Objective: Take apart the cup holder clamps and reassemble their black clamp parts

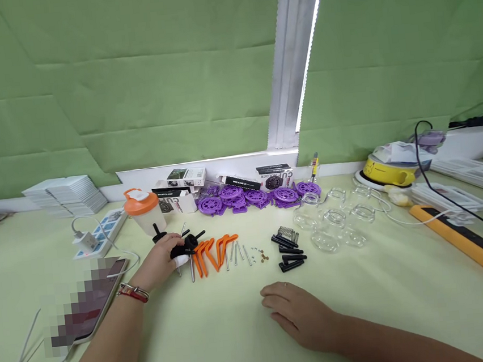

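The left hand (pixel 163 259) is shown with its fingers curled around black plastic parts (pixel 187 245) at the left end of the row of orange levers (pixel 214 251) on the tabletop (pixel 223 342). The right hand (pixel 299 312) is laid palm down, fingers loosely together and holding nothing, near the black clips (pixel 290 253) and clear cups (pixel 335 223).

Two hands are seen: the left hand (pixel 162 261) closed on one black part (pixel 187 246), the right hand (pixel 294 312) flat. Just right of the grip, four orange brackets (pixel 214 251) are counted; farther right, four black rods (pixel 290 251), one spring (pixel 288 233).
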Demonstrator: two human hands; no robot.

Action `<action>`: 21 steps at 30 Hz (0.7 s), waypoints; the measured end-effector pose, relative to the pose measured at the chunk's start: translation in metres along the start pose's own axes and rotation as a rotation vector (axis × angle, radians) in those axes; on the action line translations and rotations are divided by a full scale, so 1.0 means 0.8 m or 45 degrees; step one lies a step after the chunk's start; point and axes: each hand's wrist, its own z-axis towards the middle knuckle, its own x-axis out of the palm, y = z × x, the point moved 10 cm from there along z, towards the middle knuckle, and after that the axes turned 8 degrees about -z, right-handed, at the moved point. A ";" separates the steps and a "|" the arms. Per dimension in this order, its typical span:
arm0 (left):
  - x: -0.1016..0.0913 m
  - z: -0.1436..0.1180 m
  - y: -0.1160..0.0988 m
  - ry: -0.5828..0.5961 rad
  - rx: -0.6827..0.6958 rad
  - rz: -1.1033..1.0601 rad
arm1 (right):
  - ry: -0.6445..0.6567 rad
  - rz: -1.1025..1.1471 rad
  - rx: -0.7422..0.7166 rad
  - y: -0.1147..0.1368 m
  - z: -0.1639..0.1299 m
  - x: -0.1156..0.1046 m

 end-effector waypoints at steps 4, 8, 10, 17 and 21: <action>-0.020 -0.006 -0.007 -0.097 -0.016 -0.040 | 0.036 -0.075 0.007 0.000 -0.016 -0.003; -0.070 -0.025 0.015 -0.472 -0.277 -0.002 | 0.040 -0.052 0.055 -0.009 -0.020 -0.009; -0.087 -0.040 0.029 -0.625 -0.453 0.075 | 0.040 -0.027 0.067 -0.014 -0.019 -0.010; -0.070 -0.037 -0.035 -0.652 -0.143 0.253 | 0.102 -0.019 0.051 -0.019 -0.018 -0.009; -0.003 -0.046 -0.140 -0.250 0.298 0.231 | 0.092 -0.199 0.165 -0.026 -0.026 -0.008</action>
